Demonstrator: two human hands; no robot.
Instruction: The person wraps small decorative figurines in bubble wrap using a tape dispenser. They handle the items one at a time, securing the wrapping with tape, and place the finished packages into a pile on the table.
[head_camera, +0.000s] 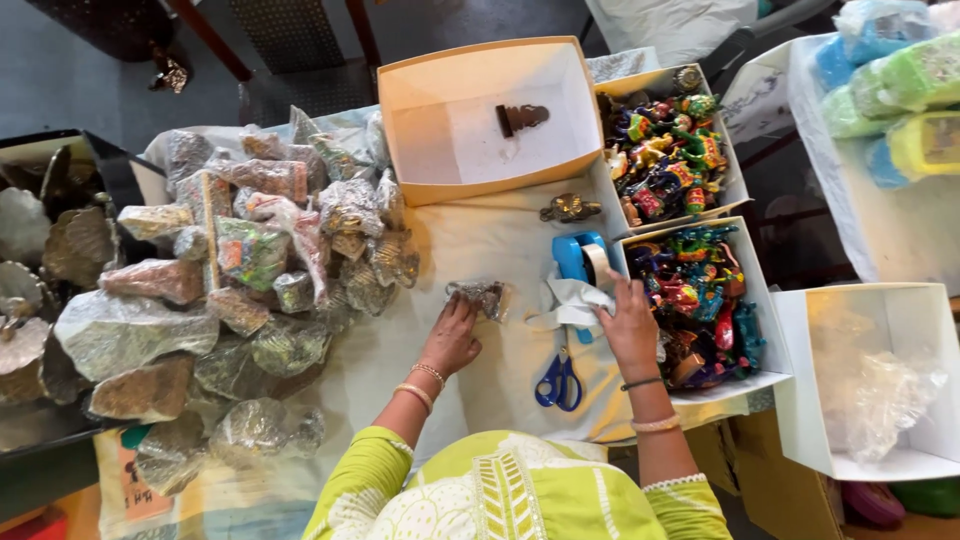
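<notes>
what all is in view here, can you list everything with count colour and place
wrapped bundles: many, clear film over brown and silver items, heaped at left
small wrapped piece: one, under the left hand's fingertips
tape dispenser: one, blue, centre
scissors: one, blue handles, near edge
open box: one, tan, top centre, one dark item inside
boxes of painted figurines: two, white, right
metal figurine: one, brassy, below the tan box
left hand: on the small wrapped piece
right hand: at the tape dispenser's tape

A small plastic-wrapped figurine lies flat beside the blue tape dispenser.
</notes>
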